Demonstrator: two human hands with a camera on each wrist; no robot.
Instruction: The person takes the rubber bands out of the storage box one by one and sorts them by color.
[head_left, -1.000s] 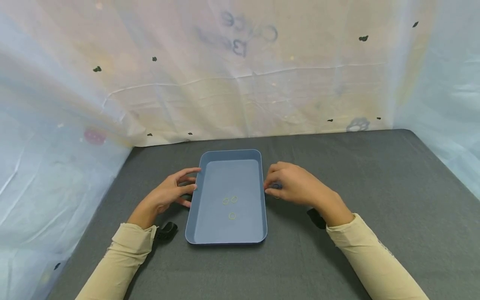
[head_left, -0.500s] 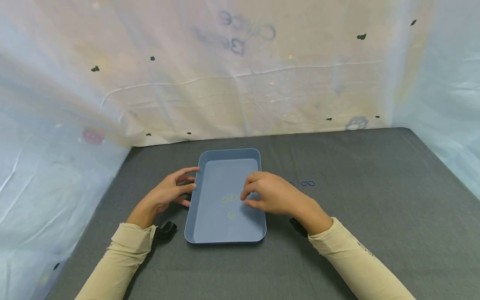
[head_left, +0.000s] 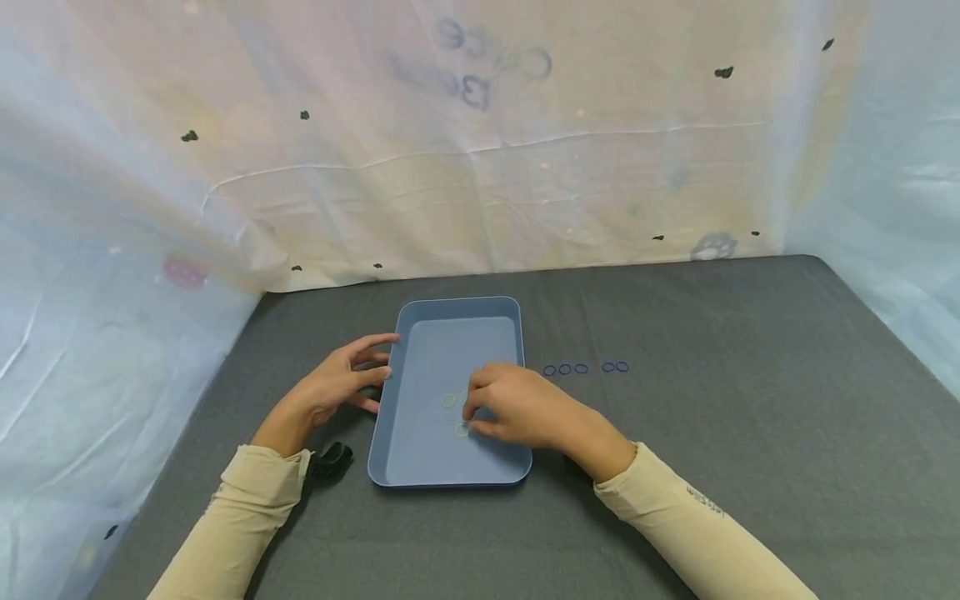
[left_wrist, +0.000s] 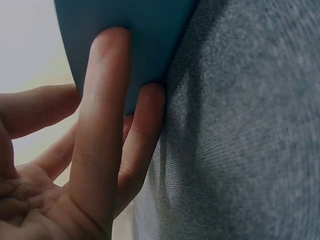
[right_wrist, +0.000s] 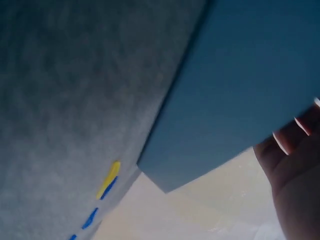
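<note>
Fingers of the left hand (head_left: pixel 334 388) are spread against the left outer wall of a blue tray (head_left: pixel 468 346), long axis running near to far. Inside lie yellow rings (head_left: pixel 448 406): one left of the right hand (head_left: pixel 521 404), which is the nearer hand, one at its curled fingertips, and a third farther back, mostly hidden behind it. Whether those fingers pinch anything cannot be told; the right wrist view cuts them off. Right of the tray, blue rings (head_left: pixel 565 374) line the tabletop (head_left: pixel 720 400); that wrist view adds a blurred yellow strip (right_wrist: pixel 109 179) beside them.
</note>
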